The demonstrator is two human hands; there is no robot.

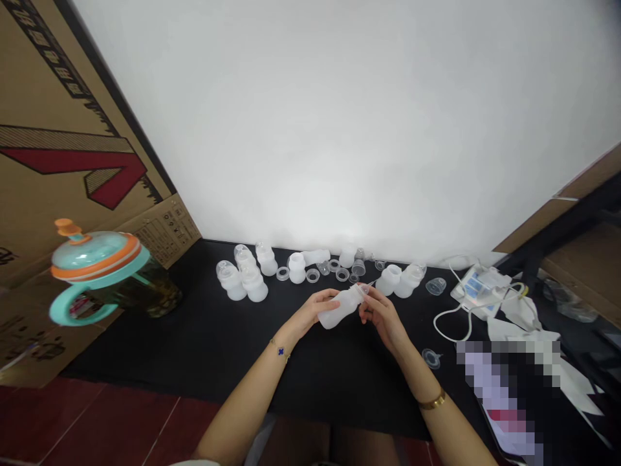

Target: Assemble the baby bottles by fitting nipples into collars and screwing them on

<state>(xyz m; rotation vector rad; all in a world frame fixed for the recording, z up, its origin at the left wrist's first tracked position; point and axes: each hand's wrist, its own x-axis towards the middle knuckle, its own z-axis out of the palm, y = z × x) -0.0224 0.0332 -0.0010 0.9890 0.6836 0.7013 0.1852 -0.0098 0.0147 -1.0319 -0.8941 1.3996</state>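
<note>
Left hand [314, 310]: it is gripping the body of a waisted bottle of translucent white plastic [336, 314], and its fingers are closing around the side.
Right hand [382, 317]: its fingers are standing narrow, pinching the small clear plastic top [362, 290] at the bottle's neck (the fingers are covering part of this top).
Held bottle: it is leaning over the black bench [228, 366], its neck pointing toward the right hand.
Bottle group: four similar white bottles [254, 288] are standing close together, at the left of the hands.
Loose rings: translucent plastic rings [313, 276] are lying behind the hands, near the white wall [339, 129].
Clear part: a round transparent plastic piece [431, 358] is lying near the right forearm.
</note>
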